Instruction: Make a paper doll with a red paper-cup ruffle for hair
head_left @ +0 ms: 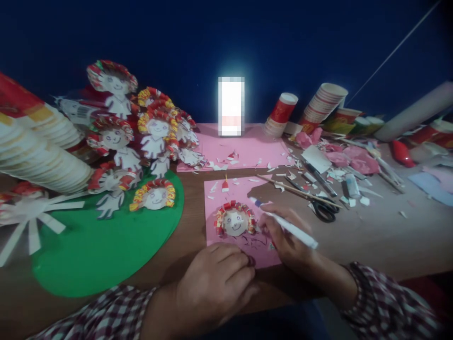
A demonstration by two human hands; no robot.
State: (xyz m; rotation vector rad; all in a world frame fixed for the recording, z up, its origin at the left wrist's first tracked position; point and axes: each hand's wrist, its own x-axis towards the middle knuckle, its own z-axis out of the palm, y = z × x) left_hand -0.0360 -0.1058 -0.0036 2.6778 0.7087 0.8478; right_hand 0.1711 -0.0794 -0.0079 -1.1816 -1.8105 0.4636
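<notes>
A paper face with curly red and yellow hair (234, 221) lies on a pink sheet (230, 193) on the wooden table. My right hand (286, 236) is closed around a white marker (286, 224), its tip close to the right side of the face. Dark pen marks show on the pink sheet below the face. My left hand (215, 283) rests in a loose fist on the sheet's lower edge, pressing it down. Both sleeves are checked.
A green disc (106, 245) at left carries finished paper-cup dolls (155, 132). Stacks of paper cups (35, 151) lie far left and more cups (322, 106) stand at the back right. Scissors (320, 208), sticks, paper scraps and a lit phone (231, 106) surround the sheet.
</notes>
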